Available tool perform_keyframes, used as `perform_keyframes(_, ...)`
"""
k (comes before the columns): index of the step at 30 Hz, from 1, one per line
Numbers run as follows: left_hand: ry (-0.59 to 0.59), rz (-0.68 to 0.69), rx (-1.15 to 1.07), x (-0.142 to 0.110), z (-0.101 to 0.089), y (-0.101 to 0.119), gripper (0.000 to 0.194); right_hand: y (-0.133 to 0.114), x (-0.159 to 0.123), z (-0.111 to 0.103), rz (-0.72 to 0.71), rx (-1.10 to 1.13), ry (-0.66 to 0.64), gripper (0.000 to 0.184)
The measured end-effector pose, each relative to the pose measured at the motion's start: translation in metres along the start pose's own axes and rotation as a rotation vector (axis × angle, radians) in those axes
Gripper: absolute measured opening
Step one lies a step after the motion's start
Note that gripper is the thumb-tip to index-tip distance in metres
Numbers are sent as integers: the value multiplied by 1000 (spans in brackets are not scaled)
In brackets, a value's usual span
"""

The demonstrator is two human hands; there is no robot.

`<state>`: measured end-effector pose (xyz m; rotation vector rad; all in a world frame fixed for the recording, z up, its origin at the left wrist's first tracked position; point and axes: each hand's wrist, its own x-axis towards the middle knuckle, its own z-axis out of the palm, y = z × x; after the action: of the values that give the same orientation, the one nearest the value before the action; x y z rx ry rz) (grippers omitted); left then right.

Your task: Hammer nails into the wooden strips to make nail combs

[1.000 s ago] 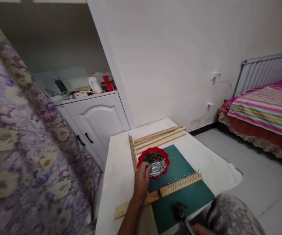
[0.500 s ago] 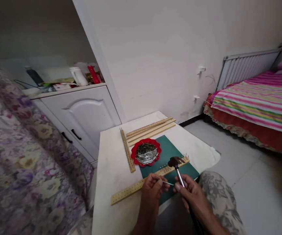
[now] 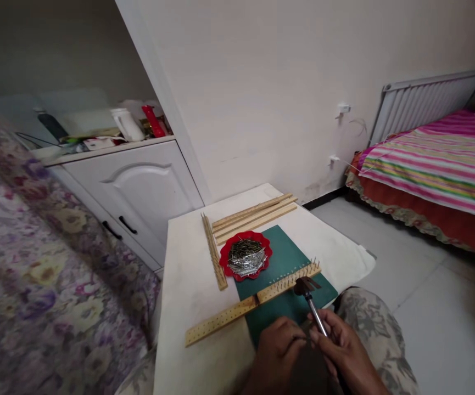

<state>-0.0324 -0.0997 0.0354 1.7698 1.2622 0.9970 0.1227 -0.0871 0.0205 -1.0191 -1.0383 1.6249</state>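
My right hand (image 3: 340, 340) is closed around the handle of a claw hammer (image 3: 317, 315). The hammer's dark head hangs over the green mat (image 3: 284, 247), just in front of a perforated wooden strip (image 3: 278, 291) with several nails standing upright in it. My left hand (image 3: 280, 345) is closed in a pinch close to the right fingertips; it held a thin nail a moment ago, and the fingers now mostly hide it. A second perforated strip (image 3: 216, 325) lies end to end with the first, on the left. Behind them, a red scalloped dish (image 3: 225, 258) holds a heap of nails.
More wooden strips (image 3: 253, 216) lie at the table's far side, and narrow strips (image 3: 213, 252) lie left of the dish. The white table (image 3: 188, 263) meets the wall and a white cabinet (image 3: 138, 192). A bed (image 3: 426, 170) stands to the right; a floral curtain (image 3: 56, 274) hangs left.
Both hands have drawn back toward me and closer together, uncovering the wooden strips. The hammer head has moved lower and slightly right, off the row of nails. The view has shifted slightly.
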Motion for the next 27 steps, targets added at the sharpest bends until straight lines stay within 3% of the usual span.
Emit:
perform_keyframes(4, 86, 23, 173, 6, -7, -4, 13, -9, 0, -3, 46, -39, -5, 34)
perform_keyframes(9, 360, -146, 175, 24, -23, -28, 9, -13, -2, -14, 104, -131, -47, 34)
perform_keyframes(12, 450, -214, 143, 36, -29, -36, 10, -7, -5, -16, 138, -147, -79, 33)
perform_keyframes(18, 472, -185, 107, 46, -25, -42, 14, -2, -8, -16, 140, -128, -82, 32)
perform_keyframes(27, 420, -172, 223, 47, -24, -46, 12, 1, -6, -20, 143, -136, -86, 31)
